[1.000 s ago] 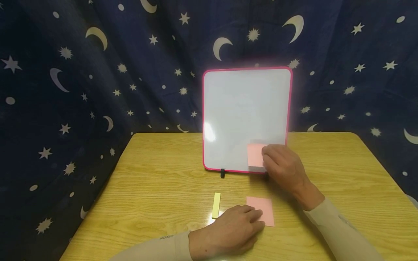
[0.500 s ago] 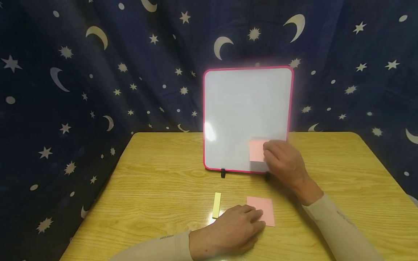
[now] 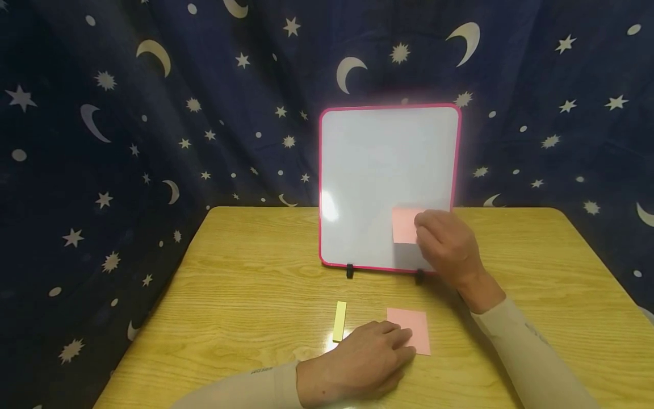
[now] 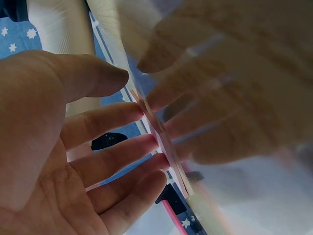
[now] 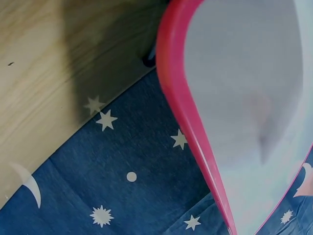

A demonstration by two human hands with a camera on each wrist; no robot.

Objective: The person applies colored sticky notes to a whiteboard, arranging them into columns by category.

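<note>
Head view: where's the pink note (image 3: 403, 226)?
– In front of the whiteboard (image 3: 378, 170), right side pinched by the right hand (image 3: 448, 247).
– Left hand (image 3: 357, 360)?
– Relaxed, fingertips touching the pink pad (image 3: 418, 325) on the table (image 3: 245, 272).
– Handling?
– Probably light, bendy, easily creased; hold it by an edge.

whiteboard (image 3: 380, 165): smooth, glossy | pink pad (image 3: 416, 324): matt paper | table (image 3: 245, 284): glossy wood-grain | curtain (image 3: 265, 85): cloth

It was a curtained-off tabletop station, though the room's kind could not be told: navy cloth (image 3: 230, 85) patterned with moons and stars hung behind the wood-grain table (image 3: 245, 272) and along both its sides, and a pink-framed whiteboard (image 3: 378, 170) stood on it.
</note>
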